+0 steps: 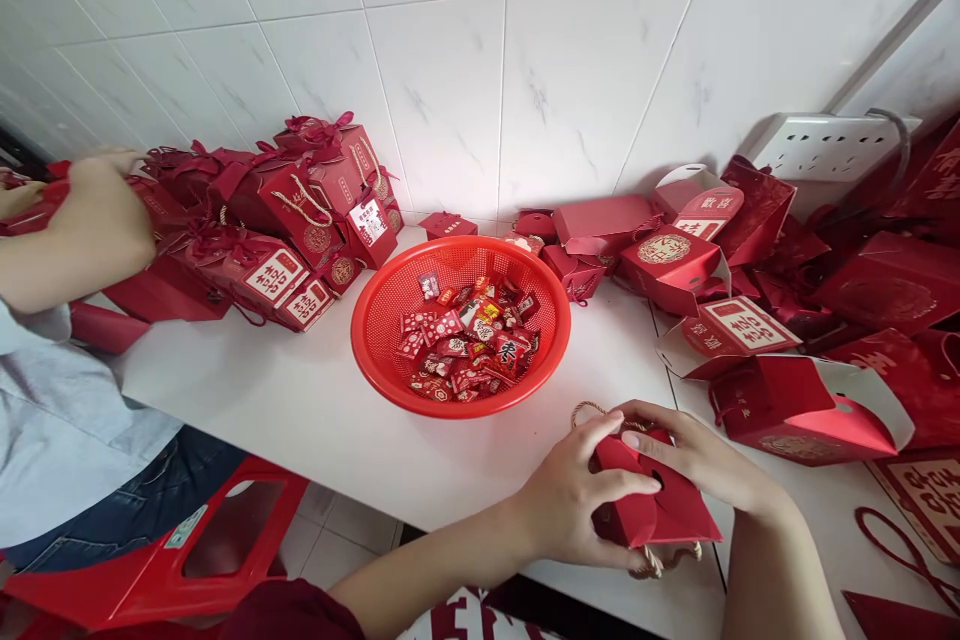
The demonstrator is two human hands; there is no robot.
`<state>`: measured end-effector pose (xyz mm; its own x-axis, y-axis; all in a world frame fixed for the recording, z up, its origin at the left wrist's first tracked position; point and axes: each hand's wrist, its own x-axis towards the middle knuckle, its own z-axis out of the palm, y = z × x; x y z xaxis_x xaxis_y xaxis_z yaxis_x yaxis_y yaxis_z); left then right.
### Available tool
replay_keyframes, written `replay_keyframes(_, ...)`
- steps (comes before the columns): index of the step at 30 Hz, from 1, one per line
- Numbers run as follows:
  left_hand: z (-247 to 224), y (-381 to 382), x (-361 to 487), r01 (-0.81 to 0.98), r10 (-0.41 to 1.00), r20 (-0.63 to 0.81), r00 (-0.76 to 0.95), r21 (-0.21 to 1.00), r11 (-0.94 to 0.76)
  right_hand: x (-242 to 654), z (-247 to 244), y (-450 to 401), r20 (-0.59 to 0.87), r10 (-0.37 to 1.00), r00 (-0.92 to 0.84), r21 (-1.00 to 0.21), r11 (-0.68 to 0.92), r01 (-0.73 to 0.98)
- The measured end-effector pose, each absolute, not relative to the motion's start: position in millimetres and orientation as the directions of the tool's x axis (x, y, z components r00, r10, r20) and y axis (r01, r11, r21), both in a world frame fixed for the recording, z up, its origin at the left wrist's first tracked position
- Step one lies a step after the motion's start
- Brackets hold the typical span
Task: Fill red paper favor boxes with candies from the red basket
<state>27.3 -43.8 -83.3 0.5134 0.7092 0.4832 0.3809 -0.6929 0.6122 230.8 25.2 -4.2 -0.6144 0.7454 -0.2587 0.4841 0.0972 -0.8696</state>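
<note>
White table [300,390], open between basket [461,410] and front edge, hemmed by piled boxes [795,425] left and right. And now, near that edge, red box [679,510] between both hands: left hand [562,500] with fingers spread over top and side, right hand [701,455] with fingers close together at the far side, thumb on top.

Soft, fairly bright light, source unseen | wall [435,120] faintly glossy | gentle shadows among boxes [881,285] | sweets [469,335] reasonably crisp to me | edges stretched
</note>
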Motion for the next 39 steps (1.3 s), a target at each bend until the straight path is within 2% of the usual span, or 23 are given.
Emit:
replay_keyframes(4,-83,-48,29,0.393,0.722,0.469,0.509,0.619,-0.680,234,-4,25,-0.270,0.731,-0.626,-0.863,0.105,0.495)
replay_keyframes(9,-87,-52,29,0.320,0.706,0.512,0.488,0.648,-0.691,236,-6,24,-0.276,0.708,-0.650,-0.854,0.129,0.503)
replay_keyframes(13,-82,-58,17,0.324,0.723,0.460,0.516,0.676,-0.662,232,-13,26,-0.273,0.727,-0.629,-0.858,0.112,0.502)
replay_keyframes(18,-70,-78,-21,0.272,0.696,0.394,0.601,0.718,-0.641,234,-39,35,-0.257,0.843,-0.472,-0.741,0.142,0.656)
replay_keyframes(23,-70,-103,-62,0.305,0.743,0.390,0.544,0.732,-0.609,237,-51,39,-0.241,0.864,-0.442,-0.696,0.164,0.699)
replay_keyframes(26,-65,-119,-85,0.388,0.789,0.407,0.460,0.707,-0.591,236,-51,38,-0.258,0.864,-0.432,-0.691,0.148,0.708)
replay_keyframes(28,-58,-132,-103,0.503,0.839,0.400,0.368,0.673,-0.542,236,-51,38,-0.276,0.863,-0.423,-0.689,0.129,0.713)
replay_keyframes(32,-42,-159,-145,0.750,0.890,0.407,0.208,0.517,-0.412,237,-55,39,-0.303,0.867,-0.395,-0.666,0.103,0.739)
replay_keyframes(35,-34,-177,-178,0.873,0.864,0.499,0.069,0.389,-0.295,236,-56,38,-0.322,0.870,-0.372,-0.654,0.080,0.752)
replay_keyframes(39,-25,-187,-211,0.936,0.744,0.641,-0.190,0.347,-0.060,233,-55,37,-0.318,0.879,-0.355,-0.640,0.077,0.764)
